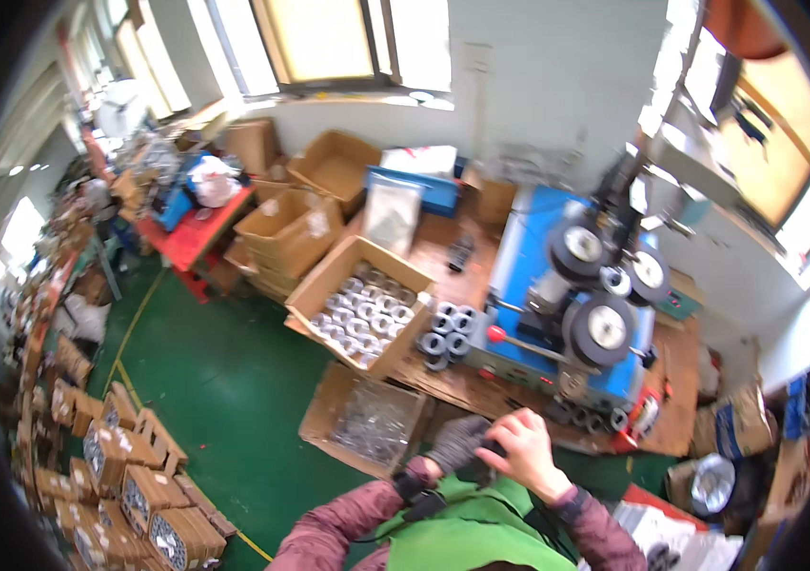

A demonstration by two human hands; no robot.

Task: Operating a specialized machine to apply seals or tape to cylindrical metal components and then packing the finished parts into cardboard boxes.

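Note:
My left hand (459, 443), in a dark grey knit glove, is held in front of my green apron (476, 528), with its fingers curled. My bare right hand (523, 451) meets it there, thumb and fingers pinched together. Between the two hands is something small and dark, too blurred to name. Beyond them on the wooden bench, an open cardboard box (403, 265) holds several rows of silvery metal rings (359, 314). Several dark-rimmed rings (447, 333) are stacked beside that box.
A blue machine (531, 243) with black rollers (599, 328) and a red-knobbed lever (496, 334) stands at the bench's right. Below the bench edge sits a carton (327, 409) of clear plastic. More cartons (105, 457) line the green floor at left. A red table (181, 245) stands farther back.

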